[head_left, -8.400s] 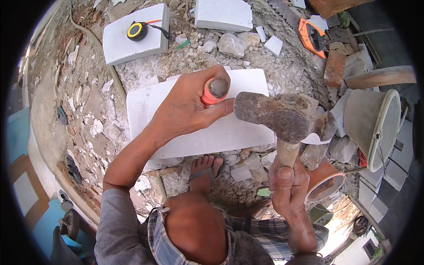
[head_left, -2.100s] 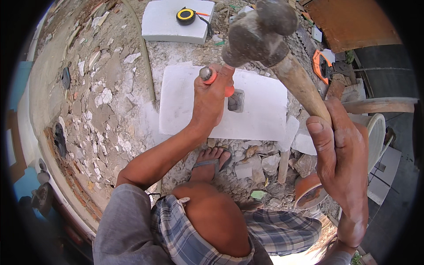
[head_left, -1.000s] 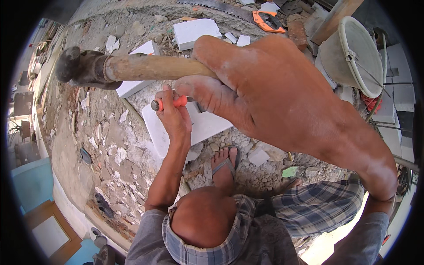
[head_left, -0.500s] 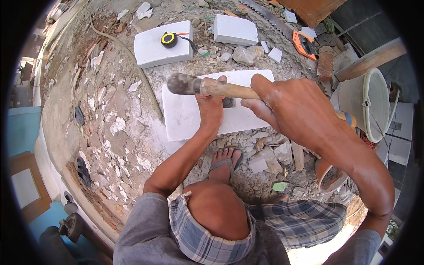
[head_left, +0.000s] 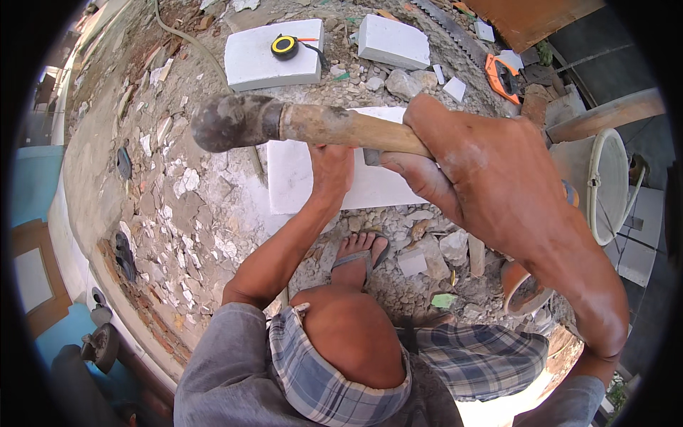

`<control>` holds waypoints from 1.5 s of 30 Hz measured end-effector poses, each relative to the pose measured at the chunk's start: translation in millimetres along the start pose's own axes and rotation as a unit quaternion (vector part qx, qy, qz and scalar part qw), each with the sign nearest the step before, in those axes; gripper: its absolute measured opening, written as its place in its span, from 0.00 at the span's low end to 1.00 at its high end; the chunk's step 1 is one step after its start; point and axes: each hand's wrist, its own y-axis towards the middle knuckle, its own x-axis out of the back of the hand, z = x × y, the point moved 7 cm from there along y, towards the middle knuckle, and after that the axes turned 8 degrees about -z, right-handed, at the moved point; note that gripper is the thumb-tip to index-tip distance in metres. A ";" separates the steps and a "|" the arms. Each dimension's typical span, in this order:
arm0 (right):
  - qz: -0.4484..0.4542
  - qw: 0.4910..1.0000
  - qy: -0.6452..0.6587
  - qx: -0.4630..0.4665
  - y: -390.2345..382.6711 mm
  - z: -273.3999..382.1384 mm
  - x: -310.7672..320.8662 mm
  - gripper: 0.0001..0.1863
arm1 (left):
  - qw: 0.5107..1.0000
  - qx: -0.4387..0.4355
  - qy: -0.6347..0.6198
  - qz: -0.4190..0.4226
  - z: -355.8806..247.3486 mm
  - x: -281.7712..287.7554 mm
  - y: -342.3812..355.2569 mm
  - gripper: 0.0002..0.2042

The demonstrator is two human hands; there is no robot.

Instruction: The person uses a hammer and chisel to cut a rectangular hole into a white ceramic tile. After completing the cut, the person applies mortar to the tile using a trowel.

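My right hand [head_left: 484, 171] grips the wooden handle of a heavy hammer [head_left: 228, 122], held level close to the camera with its dusty steel head pointing left. Below it my left hand [head_left: 331, 171] is down on a flat white block [head_left: 292, 178] lying on rubble. Its fingers are closed, and their tips and the orange-gripped chisel are hidden behind the hammer handle. A small dark notch [head_left: 371, 156] shows in the block beside that hand. My sandalled foot [head_left: 356, 252] rests just in front of the block.
A second white block [head_left: 249, 67] at the back carries a yellow tape measure [head_left: 284, 46]. A smaller white block [head_left: 393, 41] and an orange-handled saw [head_left: 504, 77] lie further right. At the right are a white bucket [head_left: 597, 185] and a clay pot [head_left: 525, 292]. Broken stone covers the ground.
The hammer has come up from the block toward the camera, its head now further left. My left hand stays on the white block.
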 end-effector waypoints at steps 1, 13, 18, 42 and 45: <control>0.030 0.999 -0.028 0.004 7.5 1.8 -9.9 0.18 | 1.000 0.011 0.007 -0.024 3.2 6.3 -1.9 0.06; 0.137 0.985 -0.093 -0.052 9.6 -16.6 -12.0 0.18 | 0.992 -0.049 0.103 0.057 10.5 -25.7 -4.9 0.07; 0.098 0.992 -0.005 -0.078 0.9 -25.1 -14.3 0.18 | 0.977 0.012 0.207 0.048 30.0 -7.5 3.8 0.04; 0.150 0.965 0.064 -0.205 -53.5 -80.0 -10.7 0.17 | 0.961 0.018 0.274 0.028 7.3 -13.9 -10.3 0.07; -0.002 0.975 0.159 -0.155 -57.8 -70.0 21.7 0.17 | 0.972 0.023 0.228 0.045 -2.8 -23.3 -10.0 0.08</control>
